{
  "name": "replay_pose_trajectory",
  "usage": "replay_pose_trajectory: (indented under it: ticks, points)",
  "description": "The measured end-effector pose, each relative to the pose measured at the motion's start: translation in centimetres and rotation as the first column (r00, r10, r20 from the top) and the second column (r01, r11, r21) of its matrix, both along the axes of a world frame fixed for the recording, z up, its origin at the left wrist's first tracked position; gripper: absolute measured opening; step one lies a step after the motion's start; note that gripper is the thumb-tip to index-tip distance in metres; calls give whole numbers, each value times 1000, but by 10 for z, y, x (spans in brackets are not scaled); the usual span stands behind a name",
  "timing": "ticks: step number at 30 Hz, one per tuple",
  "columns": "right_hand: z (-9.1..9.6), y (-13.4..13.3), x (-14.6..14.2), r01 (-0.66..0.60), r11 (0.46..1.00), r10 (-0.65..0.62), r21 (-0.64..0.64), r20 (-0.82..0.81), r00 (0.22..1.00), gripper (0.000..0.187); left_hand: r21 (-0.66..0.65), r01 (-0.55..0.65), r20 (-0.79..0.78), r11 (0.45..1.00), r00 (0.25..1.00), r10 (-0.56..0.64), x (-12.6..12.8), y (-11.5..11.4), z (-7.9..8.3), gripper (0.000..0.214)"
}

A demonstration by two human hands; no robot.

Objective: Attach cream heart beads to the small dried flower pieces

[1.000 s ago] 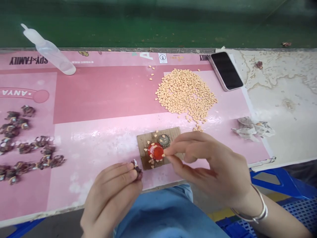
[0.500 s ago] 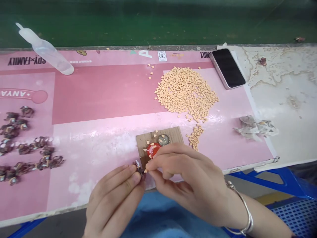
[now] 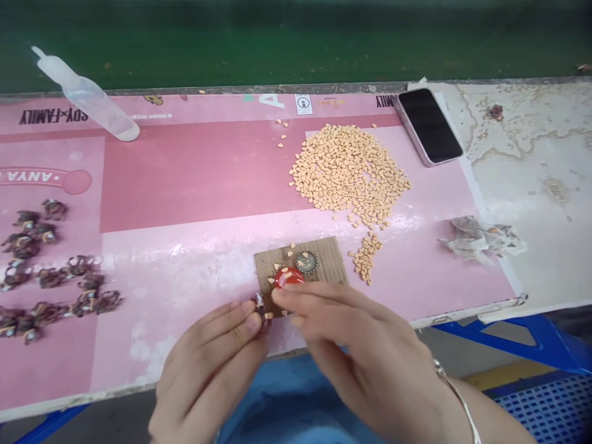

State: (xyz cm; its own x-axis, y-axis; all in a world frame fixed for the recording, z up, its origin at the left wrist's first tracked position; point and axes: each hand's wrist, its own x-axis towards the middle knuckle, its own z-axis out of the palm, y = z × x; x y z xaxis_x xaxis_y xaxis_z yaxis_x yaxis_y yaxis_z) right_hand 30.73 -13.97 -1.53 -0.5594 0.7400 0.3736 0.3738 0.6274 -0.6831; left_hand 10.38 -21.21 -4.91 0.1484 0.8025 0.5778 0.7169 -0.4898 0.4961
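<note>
My left hand [image 3: 215,364] pinches a small dark brown figurine part [image 3: 259,306] with a white-and-purple patch, between thumb and fingers. A tiny tan piece [image 3: 269,316] shows at its lower right side. My right hand [image 3: 356,345] hovers just right of it, over the front of a cardboard square [image 3: 330,256]. Its fingers are stretched out with nothing visible in them, the fingertips close to a red bottle cap [image 3: 287,277]. Behind the red cap lies an upturned grey bottle cap [image 3: 306,263]. A few tan bits are scattered around both caps.
A large heap of tan pieces [image 3: 346,169] lies behind the cardboard, with a smaller pile [image 3: 367,256] nearer. Several dark brown figurine parts [image 3: 86,302] are grouped at left. A squeeze bottle [image 3: 99,108], a phone [image 3: 430,126] and crumpled tissue [image 3: 483,239] lie farther out.
My right hand's fingertips have drawn away from the dark brown figurine part and opened out towards the red cap. The tan piece they pinched now sits at that part. My left hand keeps its grip.
</note>
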Motion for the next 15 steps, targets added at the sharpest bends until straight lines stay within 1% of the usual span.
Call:
replay_pose_trajectory:
  ticks: [2, 4, 6, 8, 10, 12, 15]
  points:
    - [0, 0, 4, 0, 999, -2, -42, -57, 998, 36, 31, -47, 5, 998, 999, 47, 3, 5, 4, 19]
    - [0, 0, 6, -31, 998, 24, -63, -100, 995, 38, 31, -108, 26, 994, 994, 107, 6, 8, 6, 18]
    - [-2, 0, 7, -85, 994, 77, -65, -117, 990, 36, 30, -99, 18, 995, 995, 98, 9, 10, 7, 12]
    - [-5, -1, 6, -110, 992, 100, -64, -136, 986, 34, 30, -83, 9, 996, 997, 82, 12, 12, 8, 8]
    - [-9, 0, 5, -99, 992, 83, -80, -176, 981, 32, 33, -78, 13, 996, 997, 77, 14, 13, 8, 8]
    - [-12, 1, 3, -72, 991, 44, -115, -231, 972, 31, 36, -92, 26, 995, 996, 91, 17, 14, 10, 13]
    - [-15, 5, 5, -69, 983, 17, -170, -291, 956, 30, 24, -37, 2, 999, 999, 37, 14, 16, 15, 15]
